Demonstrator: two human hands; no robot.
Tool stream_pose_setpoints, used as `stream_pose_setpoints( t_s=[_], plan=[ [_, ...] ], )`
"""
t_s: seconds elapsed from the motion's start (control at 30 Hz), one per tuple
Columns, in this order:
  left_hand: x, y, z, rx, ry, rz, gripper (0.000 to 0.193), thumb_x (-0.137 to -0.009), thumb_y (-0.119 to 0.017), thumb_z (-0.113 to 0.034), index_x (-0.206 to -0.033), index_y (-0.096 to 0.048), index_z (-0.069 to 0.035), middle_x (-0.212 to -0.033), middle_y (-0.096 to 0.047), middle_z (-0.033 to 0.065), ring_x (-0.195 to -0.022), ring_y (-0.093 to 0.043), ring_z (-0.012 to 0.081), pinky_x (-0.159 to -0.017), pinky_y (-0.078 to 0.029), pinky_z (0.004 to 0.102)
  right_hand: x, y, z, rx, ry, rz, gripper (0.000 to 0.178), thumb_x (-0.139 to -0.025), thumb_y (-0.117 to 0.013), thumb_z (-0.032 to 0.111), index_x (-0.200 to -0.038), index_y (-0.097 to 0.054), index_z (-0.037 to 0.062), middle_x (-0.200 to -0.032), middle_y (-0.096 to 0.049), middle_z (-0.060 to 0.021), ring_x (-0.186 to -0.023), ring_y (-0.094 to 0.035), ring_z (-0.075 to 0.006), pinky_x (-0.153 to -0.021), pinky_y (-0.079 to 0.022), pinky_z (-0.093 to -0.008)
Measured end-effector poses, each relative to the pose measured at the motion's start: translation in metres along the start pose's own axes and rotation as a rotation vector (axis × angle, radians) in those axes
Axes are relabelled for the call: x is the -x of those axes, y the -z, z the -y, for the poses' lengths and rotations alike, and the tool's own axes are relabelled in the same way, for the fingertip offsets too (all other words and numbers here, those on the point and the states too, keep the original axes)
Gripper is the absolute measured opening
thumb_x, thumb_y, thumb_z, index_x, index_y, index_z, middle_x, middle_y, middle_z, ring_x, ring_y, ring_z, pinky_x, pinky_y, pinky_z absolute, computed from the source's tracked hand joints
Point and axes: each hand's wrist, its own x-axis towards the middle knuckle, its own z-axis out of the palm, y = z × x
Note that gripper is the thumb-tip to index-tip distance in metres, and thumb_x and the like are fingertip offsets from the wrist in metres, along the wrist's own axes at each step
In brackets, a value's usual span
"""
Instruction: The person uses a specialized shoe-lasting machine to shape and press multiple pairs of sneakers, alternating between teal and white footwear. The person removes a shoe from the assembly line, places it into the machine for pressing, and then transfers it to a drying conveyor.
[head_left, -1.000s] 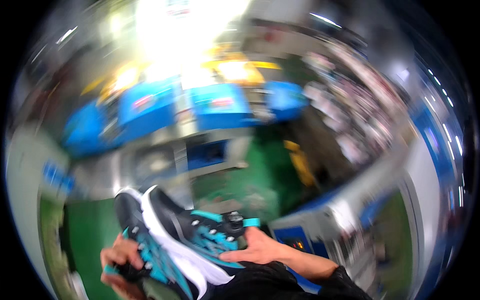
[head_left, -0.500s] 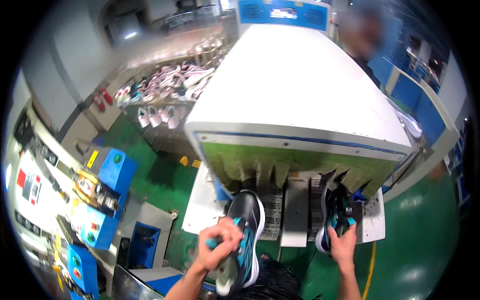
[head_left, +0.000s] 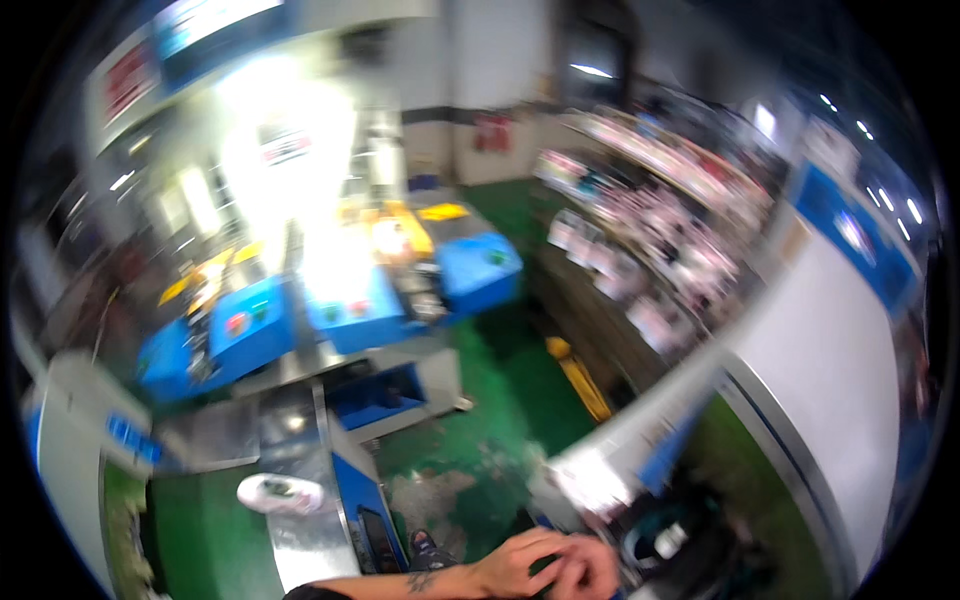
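Note:
My left hand point(head_left: 560, 565) is at the lower edge, its forearm coming in from the left. Its fingers are curled, with a small dark gap among them; what they grip, if anything, is blurred. Just right of it, dark shoes with teal parts point(head_left: 650, 525) lie smeared by motion by the opening of the white machine point(head_left: 830, 330). Whether my hand touches them I cannot tell. My right hand is out of the picture. A whitish shoe point(head_left: 283, 493) sits on a metal ledge point(head_left: 300, 545) at the lower left.
Ahead stands a brightly lit machine with blue control boxes point(head_left: 355, 310) and coloured buttons. A rack of pale shoes point(head_left: 670, 235) is at the right, beyond a yellow bar point(head_left: 578, 380) low by the floor. Another machine point(head_left: 75, 430) borders the left side.
My view has swung left, bringing the blue control boxes to the middle and the white machine to the right. The right hand, earlier on a dark shoe, has left the picture.

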Motion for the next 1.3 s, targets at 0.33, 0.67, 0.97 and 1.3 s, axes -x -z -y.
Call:
stream_pose_setpoints(
  t_s=[0.33,0.67,0.97,1.3],
  plan=[
    [0.337,0.254,-0.021,-0.626,0.734,-1.447,0.012,-0.083,-0.057,-0.01,-0.092,-0.063,-0.004,-0.089,-0.065,0.0149,-0.083,-0.063,0.0318,-0.078,-0.048,0.0364,0.061,-0.221,0.152,-0.484,-0.277,1.543,0.022,-0.085,-0.061,0.009,-0.106,-0.063,0.0006,-0.09,-0.068,-0.0127,-0.081,-0.065,-0.025,-0.074,-0.051,-0.0306],
    [0.676,0.146,-0.024,-1.471,1.834,-2.032,0.043,-0.081,-0.058,-0.012,-0.119,-0.047,0.006,-0.132,-0.045,0.0224,-0.123,-0.042,0.0394,-0.103,-0.03,0.0498,0.4,-0.45,0.442,-0.639,1.547,2.092,0.067,-0.082,-0.066,0.044,-0.124,-0.047,-0.0039,-0.123,-0.053,-0.024,-0.111,-0.054,-0.0356,-0.092,-0.046,-0.0397],
    [0.725,0.141,-0.022,-1.33,1.71,-1.967,0.046,-0.073,-0.059,-0.01,-0.116,-0.05,0.005,-0.13,-0.049,0.0207,-0.122,-0.046,0.0363,-0.101,-0.03,0.0509,0.789,-0.501,0.635,-0.472,2.211,1.682,0.089,-0.065,-0.073,0.059,-0.123,-0.049,-0.0038,-0.109,-0.062,-0.0227,-0.103,-0.06,-0.0344,-0.086,-0.049,-0.041],
    [0.724,0.101,-0.025,-1.536,1.67,-2.067,0.043,-0.075,-0.057,-0.006,-0.116,-0.051,0.004,-0.129,-0.05,0.0185,-0.123,-0.044,0.0351,-0.103,-0.03,0.0507,0.537,-0.438,0.322,-0.833,1.427,2.116,0.066,-0.081,-0.066,0.045,-0.12,-0.051,-0.0057,-0.115,-0.06,-0.0194,-0.101,-0.061,-0.0303,-0.091,-0.047,-0.0404]
  ],
)
